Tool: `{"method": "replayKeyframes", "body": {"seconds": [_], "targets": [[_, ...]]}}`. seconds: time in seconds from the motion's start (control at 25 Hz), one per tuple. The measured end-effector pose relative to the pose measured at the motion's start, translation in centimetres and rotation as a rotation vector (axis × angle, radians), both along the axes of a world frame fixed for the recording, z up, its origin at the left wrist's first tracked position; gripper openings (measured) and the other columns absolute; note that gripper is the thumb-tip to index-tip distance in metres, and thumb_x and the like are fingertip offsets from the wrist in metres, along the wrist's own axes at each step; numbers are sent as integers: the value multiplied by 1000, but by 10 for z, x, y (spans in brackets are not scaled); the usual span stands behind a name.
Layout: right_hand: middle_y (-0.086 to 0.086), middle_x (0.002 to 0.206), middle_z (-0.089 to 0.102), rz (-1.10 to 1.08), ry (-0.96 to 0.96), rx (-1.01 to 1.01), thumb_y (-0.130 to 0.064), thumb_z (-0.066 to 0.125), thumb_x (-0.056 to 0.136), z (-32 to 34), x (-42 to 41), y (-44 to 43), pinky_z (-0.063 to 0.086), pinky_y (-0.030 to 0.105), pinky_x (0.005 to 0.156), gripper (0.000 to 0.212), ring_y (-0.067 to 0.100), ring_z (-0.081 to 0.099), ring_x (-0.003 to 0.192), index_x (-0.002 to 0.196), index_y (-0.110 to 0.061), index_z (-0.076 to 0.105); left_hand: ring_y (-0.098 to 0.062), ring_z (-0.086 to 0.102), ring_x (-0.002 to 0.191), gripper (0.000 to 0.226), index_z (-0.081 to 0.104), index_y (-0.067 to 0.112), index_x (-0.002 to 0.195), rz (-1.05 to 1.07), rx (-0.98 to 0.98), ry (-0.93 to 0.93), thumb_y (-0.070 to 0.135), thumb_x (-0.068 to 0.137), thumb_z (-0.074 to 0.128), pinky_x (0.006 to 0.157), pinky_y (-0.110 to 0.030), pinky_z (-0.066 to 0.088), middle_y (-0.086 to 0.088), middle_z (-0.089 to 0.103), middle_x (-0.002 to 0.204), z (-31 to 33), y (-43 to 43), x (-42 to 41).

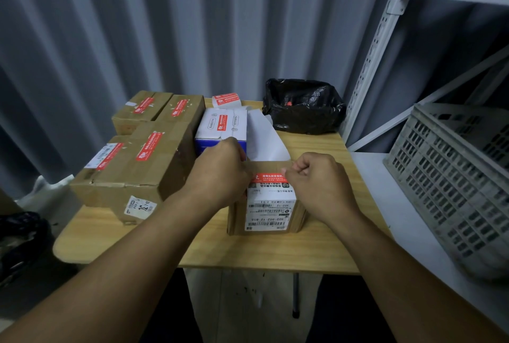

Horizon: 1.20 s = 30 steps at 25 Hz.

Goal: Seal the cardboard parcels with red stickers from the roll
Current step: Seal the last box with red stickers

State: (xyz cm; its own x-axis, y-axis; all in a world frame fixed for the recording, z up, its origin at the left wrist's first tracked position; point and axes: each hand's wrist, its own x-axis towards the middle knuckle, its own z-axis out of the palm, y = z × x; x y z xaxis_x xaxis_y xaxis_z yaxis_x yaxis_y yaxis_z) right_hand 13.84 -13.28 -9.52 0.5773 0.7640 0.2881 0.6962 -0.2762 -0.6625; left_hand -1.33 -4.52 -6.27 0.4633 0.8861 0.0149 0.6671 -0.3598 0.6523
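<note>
A small parcel (265,205) stands near the middle of the wooden tabletop (316,246), its white shipping label facing the person. A red sticker (271,176) lies across the parcel's top, between the two hands. The right hand (316,181) is curled, thumb and forefinger pinching the sticker's right end. The left hand (220,170) curls down over the sticker's left end. Its fingertips are hidden, so I cannot tell whether it pinches or only presses.

A white backing strip (261,136) rises behind the parcel towards the roll (226,99) at the tabletop's far edge. To the left, four brown boxes (137,166) sit stacked, each with a red sticker on top, and a white box (220,125) beside them has one too. A black bag (303,107) sits at the far right corner. A grey crate (454,177) rests on the shelf to the right.
</note>
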Motion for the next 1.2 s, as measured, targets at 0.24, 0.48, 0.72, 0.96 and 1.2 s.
{"method": "replayKeyframes", "body": {"seconds": [0.24,0.48,0.72,0.96,1.2], "targets": [[-7,64,64,5,13,-7,-29,75,86,0,0,0,44,25,59,23,14,62,67,71,-15,65,-23,70,92,18,59,22,106,-5,20,43,22,93,71,82,-43,62,-5,70,106,1,-1,2],[-4,66,67,2,9,-3,-30,75,85,1,0,0,50,30,62,23,17,64,69,72,-14,66,-22,70,90,15,61,20,105,-28,44,53,21,94,71,81,-41,62,-6,69,105,3,-2,0],[-4,69,67,6,-29,-5,-30,75,85,0,-1,-1,53,32,65,22,18,64,72,73,-14,66,-23,69,95,18,62,17,110,-26,41,58,20,94,70,83,-41,62,-5,68,107,3,-3,0],[-4,73,55,-72,172,45,-26,75,87,4,-1,-6,38,28,54,35,12,56,65,105,-16,47,-21,71,84,10,65,17,103,-23,52,61,19,94,68,78,-39,63,-5,69,100,0,-1,1],[-4,85,64,-126,375,28,-40,64,92,-2,3,1,53,41,81,31,21,64,84,111,-17,55,-22,71,85,6,69,16,98,-37,27,36,20,94,69,78,-40,63,-6,70,98,3,-2,-1]]}}
